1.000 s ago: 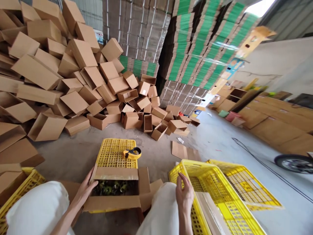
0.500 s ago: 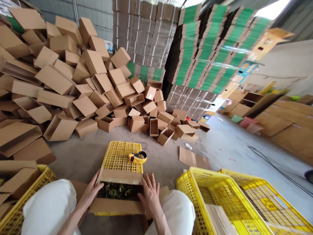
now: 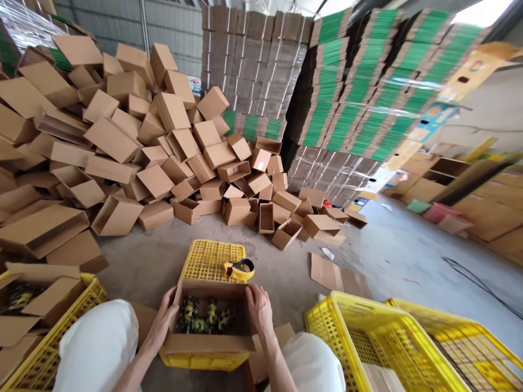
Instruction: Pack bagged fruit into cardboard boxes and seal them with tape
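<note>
2 hands hold the open box by its opposite ends. The left hand [image 3: 166,316] has its fingers closed on the left edge; the right hand [image 3: 260,308] has its fingers bent over the right edge, though how hard either grips I cannot tell.

The box [image 3: 210,344] sits between the knees [image 3: 98,340], on a yellow crate [image 3: 212,255] that seems to be upturned. Its top is open, the near flap leaning outward, and dark-wrapped, green-and-yellow goods [image 3: 210,317] lie on its floor. Behind the box, on the crate, rests what looks like a tape dispenser [image 3: 239,270], touched by neither hand.

To the left, a 2nd box [image 3: 55,305] with spread flaps sits in another crate [image 3: 93,296]. On the right stand 2 more yellow crates [image 3: 341,332].

The step in hand looks like steadying the box and handling its flaps. Folding a flap would, I judge, call for 1 hand to let go of its edge while the other keeps the box square.
</note>
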### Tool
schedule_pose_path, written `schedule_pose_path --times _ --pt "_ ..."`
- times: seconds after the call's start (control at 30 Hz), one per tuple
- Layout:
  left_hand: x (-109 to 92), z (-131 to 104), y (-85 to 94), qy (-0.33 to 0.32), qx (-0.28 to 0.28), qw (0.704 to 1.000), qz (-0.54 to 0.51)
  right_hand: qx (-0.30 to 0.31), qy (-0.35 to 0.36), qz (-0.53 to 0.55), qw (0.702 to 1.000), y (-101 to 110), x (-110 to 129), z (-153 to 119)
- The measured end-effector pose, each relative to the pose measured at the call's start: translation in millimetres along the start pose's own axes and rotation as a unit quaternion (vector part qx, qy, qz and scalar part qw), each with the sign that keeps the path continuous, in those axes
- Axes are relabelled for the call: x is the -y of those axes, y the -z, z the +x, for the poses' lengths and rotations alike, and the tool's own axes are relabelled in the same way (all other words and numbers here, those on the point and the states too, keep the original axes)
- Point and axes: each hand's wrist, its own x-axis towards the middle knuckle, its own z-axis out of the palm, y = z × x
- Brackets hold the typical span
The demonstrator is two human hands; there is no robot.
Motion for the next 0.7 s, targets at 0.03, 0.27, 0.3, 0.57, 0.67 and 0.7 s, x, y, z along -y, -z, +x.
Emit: schedule_pose_path --times 0.03,0.27,0.3,0.57,0.67,0.7 --pt "-1 -1 0.4 0.002 0.001 1.0 0.002 0.014 0.012 0.002 1.0 0 1 0" --pt "-13 -1 -0.9 -0.008 0.028 0.999 0.018 0.114 0.028 -0.126 0.985 1 30 0" --pt "-15 0 -1.0 -0.008 0.03 0.999 0.023 0.118 0.028 -0.133 0.984 1 36 0" --pt "-14 4 -2.8 -0.032 0.049 0.992 0.109 -0.068 0.05 0.152 0.985 -18 24 -37" --pt "-2 4 -7.9 -0.088 0.054 0.973 0.205 0.029 0.021 0.223 0.974 -26 2 -61" --pt "2 3 -9.8 -0.101 0.06 0.965 0.233 0.056 0.029 0.222 0.973 -28 -7 -68"
